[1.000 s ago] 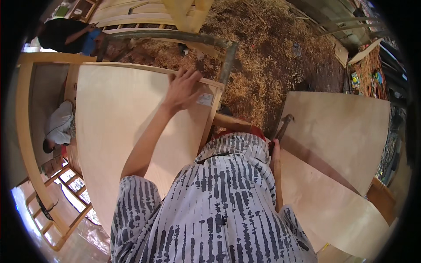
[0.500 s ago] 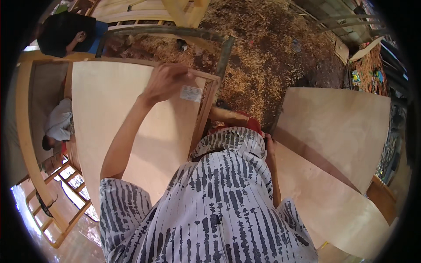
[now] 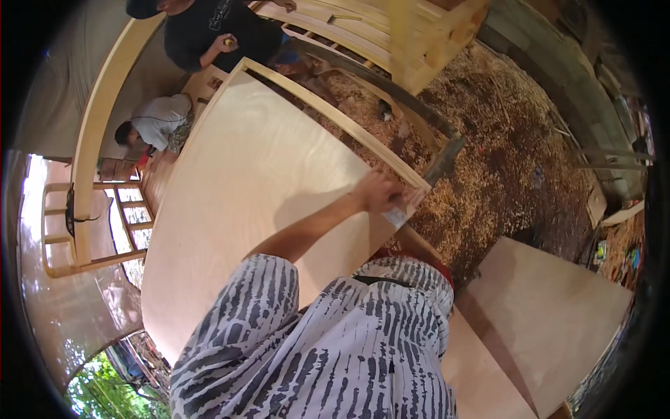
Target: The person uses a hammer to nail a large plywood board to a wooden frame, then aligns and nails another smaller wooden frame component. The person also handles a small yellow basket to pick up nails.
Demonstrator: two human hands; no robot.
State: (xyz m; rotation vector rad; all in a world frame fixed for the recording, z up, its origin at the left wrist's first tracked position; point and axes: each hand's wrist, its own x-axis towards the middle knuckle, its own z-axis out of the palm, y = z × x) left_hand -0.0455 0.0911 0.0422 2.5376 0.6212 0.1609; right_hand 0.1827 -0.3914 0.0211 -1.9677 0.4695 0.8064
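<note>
One curled left hand [image 3: 380,191], its hold impossible to tell, is by the far-right corner of the pale panel [image 3: 230,153], where slow, steady movement seems best; right hand unseen

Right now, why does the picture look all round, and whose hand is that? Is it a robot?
No, it's a person wearing a camera on their head. It looks down through a very wide lens, so edges bend. The striped shirt is theirs. Their left hand is over a panel, beside a white label; I can't tell whether it holds anything. The right hand is out of sight. Two other people are at upper left, and shavings lie beyond the panel.
</note>
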